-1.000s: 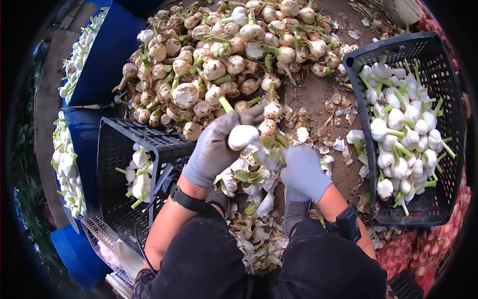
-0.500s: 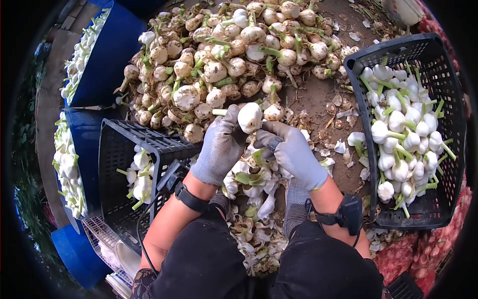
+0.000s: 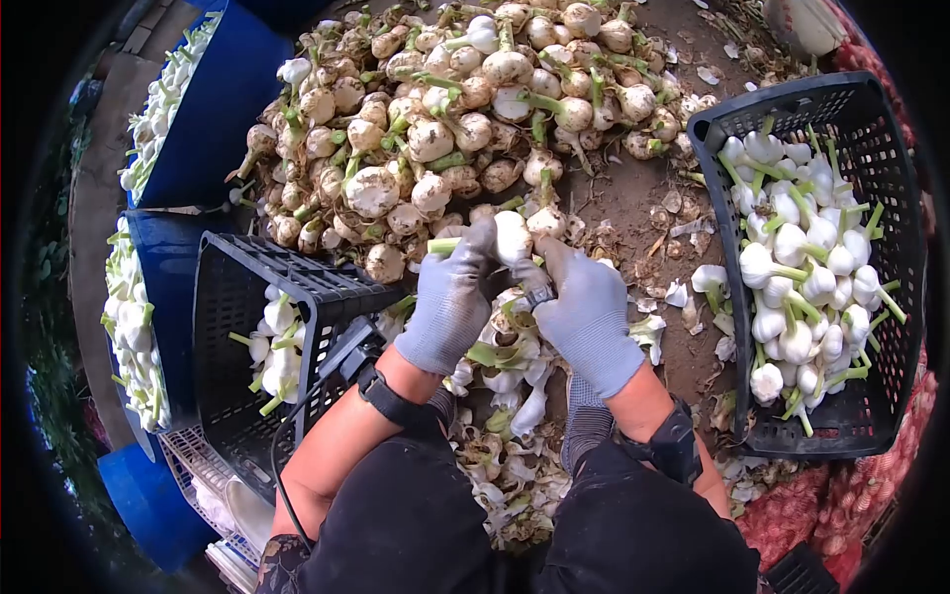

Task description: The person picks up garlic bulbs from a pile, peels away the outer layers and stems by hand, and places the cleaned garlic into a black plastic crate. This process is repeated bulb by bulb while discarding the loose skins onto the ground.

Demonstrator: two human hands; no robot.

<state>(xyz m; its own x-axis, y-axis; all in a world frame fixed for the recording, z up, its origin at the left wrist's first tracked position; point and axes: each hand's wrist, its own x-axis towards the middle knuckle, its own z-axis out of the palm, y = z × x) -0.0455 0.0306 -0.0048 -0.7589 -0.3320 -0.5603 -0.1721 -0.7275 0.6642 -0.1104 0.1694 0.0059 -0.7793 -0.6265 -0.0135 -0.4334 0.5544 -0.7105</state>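
My gloved left hand (image 3: pixel 453 297) is closed around the short green stem of a garlic bulb (image 3: pixel 513 238), with the stem end poking out to the left. The bulb is white and looks peeled. My gloved right hand (image 3: pixel 586 312) is curled at the bulb's lower right, thumb up. A small grey, metal-looking piece (image 3: pixel 540 295) shows at its fingers; its kind cannot be made out. Beyond both hands lies a heap of soil-stained garlic (image 3: pixel 426 139). Below them, peeled-off garlic skins (image 3: pixel 510 381) lie between my feet.
At the right stands a black crate (image 3: pixel 727 188) with cleaned garlic. Another black crate (image 3: pixel 307 259) lies tipped at the left, some bulbs inside. Blue tubs (image 3: pixel 213 109) of white garlic stand at the far left. Red mesh sacks (image 3: pixel 792 505) are at the lower right.
The bulb and my left hand have shifted slightly right and down. My right hand has turned and moved a little lower, its thumb now raised beside the bulb.
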